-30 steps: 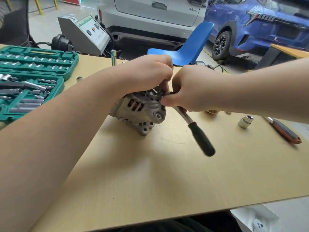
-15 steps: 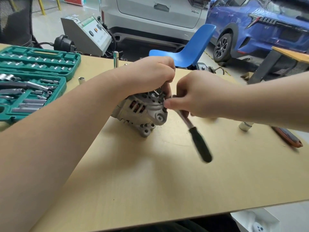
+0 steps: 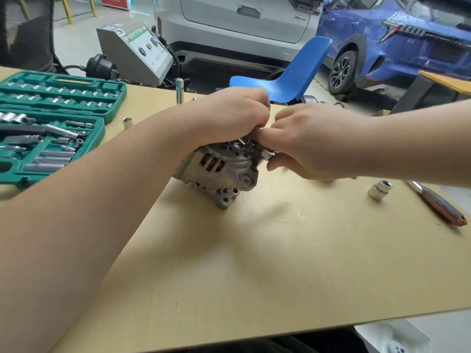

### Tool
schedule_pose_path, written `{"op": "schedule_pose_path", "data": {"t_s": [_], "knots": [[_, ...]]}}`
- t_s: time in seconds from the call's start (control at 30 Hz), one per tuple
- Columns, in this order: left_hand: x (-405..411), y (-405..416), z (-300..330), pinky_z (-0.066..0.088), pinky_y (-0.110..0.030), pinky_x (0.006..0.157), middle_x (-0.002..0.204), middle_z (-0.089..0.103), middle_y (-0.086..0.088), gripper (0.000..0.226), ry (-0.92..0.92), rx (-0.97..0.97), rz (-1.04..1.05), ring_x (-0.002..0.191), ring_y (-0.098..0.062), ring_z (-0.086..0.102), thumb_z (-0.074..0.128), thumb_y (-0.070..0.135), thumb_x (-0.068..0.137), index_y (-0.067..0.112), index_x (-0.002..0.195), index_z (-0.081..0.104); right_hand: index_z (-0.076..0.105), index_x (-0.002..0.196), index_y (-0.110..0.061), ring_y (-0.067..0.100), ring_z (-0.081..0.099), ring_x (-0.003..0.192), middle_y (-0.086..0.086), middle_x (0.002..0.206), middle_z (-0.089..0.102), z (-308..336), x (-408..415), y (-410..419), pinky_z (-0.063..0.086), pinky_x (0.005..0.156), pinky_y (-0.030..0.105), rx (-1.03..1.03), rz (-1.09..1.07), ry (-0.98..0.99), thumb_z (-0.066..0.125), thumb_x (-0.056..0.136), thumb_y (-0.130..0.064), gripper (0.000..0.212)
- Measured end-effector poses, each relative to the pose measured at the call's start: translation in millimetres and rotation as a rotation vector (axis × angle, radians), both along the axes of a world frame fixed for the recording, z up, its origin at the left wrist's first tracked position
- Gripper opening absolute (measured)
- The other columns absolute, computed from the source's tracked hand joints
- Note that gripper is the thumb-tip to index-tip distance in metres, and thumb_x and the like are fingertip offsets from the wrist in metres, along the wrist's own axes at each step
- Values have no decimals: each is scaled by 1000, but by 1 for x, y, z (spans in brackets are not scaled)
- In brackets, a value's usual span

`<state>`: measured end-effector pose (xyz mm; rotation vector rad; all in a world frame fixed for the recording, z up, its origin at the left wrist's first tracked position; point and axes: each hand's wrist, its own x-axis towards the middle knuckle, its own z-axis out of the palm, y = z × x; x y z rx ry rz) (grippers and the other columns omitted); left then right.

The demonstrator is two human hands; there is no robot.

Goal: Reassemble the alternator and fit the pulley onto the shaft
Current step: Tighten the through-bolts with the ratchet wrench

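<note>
The left hand [image 3: 229, 115] grips the top of the alternator [image 3: 219, 169] mid-tabletop [image 3: 254, 263]; the right hand [image 3: 313, 143] pinches a small metal part [image 3: 267, 155] at its right end. The ratchet handle seen a moment ago is gone from view, suggesting hand-tightening now.

Blue chair [image 3: 293, 77] behind wooden table [image 3: 254, 263]

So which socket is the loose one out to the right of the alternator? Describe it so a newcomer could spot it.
Start at the wooden table, right of the alternator. The loose socket stands alone beside the red-handled screwdriver. It is short, wide and silver with its open end up, unlike the smaller socket near the green socket case.
</note>
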<state>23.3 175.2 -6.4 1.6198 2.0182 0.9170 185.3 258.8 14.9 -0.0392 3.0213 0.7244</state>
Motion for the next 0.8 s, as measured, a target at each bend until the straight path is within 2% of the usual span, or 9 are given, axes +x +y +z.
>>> {"op": "schedule_pose_path", "data": {"t_s": [0.1, 0.23, 0.33, 0.43, 0.5, 0.57, 0.63, 0.7, 0.8], "knots": [[0, 0, 2, 43, -32, 63, 78, 76, 13, 18, -31, -1, 2, 76, -14, 60, 48, 19, 94, 30, 86, 59, 55, 80, -21, 14, 50, 59, -8, 62, 52, -13, -2, -8, 28, 50, 26, -240, -471, 141, 66, 94, -58, 41], [2, 0, 3, 43, -31, 64, 83, 77, 9, 19, -9, -17, -16, 77, -11, 62, 47, 18, 97, 30, 87, 59, 69, 78, -17, 7, 65, 43, -6, 51, 69, -5, -20, -17, 39, 35, 18, -703, -846, 237, 74, 89, -59, 44], [3, -1, 2, 42, -32, 64, 79, 76, 11, 19, 5, -24, -18, 78, -10, 61, 48, 18, 97, 29, 87, 61, 67, 82, -18, 15, 62, 58, -3, 60, 66, -4, -13, -19, 36, 46, 27, -479, -696, 150, 71, 92, -58, 41], [1, -1, 1, 40, -33, 64, 77, 67, 9, 19, 17, -27, -12, 78, -13, 57, 50, 19, 94, 30, 84, 62, 62, 105, -16, 18, 50, 64, -3, 71, 56, -3, 1, -14, 40, 53, 34, -82, -246, 16, 66, 100, -45, 30], [1, -1, 1, 39, -33, 64, 78, 63, 11, 19, 23, -15, -11, 79, -13, 57, 51, 20, 93, 31, 82, 62, 61, 97, -6, 29, 53, 71, 7, 74, 63, 2, 3, -6, 54, 68, 43, 58, 108, -37, 71, 99, -23, 20], [1, 0, 0, 38, -33, 64, 78, 63, 12, 18, 25, -3, -18, 78, -12, 57, 52, 19, 92, 31, 83, 62, 61, 88, -3, 35, 58, 75, 13, 74, 64, 4, 1, 1, 55, 77, 48, 116, 266, -20, 73, 97, -13, 18], [1, 0, 0, 37, -33, 63, 81, 60, 8, 18, 23, 3, -8, 75, -14, 54, 51, 19, 92, 31, 82, 60, 60, 98, -4, 36, 59, 82, 10, 79, 66, 4, -2, 1, 55, 79, 49, 74, 132, -32, 65, 102, -24, 21], [0, 0, 0, 38, -32, 60, 78, 61, 6, 18, 10, 5, 6, 73, -15, 53, 50, 19, 92, 31, 83, 59, 57, 112, -12, 32, 56, 76, 1, 75, 58, -3, -1, -3, 51, 68, 44, 23, -129, -20, 56, 103, -44, 33], [0, 0, 1, 43, -32, 62, 73, 74, 14, 19, -4, -15, -11, 76, -13, 59, 47, 18, 93, 30, 87, 60, 64, 92, -19, 17, 55, 58, -6, 62, 54, -9, -7, -11, 32, 46, 27, -254, -512, 124, 64, 94, -59, 40]]}}
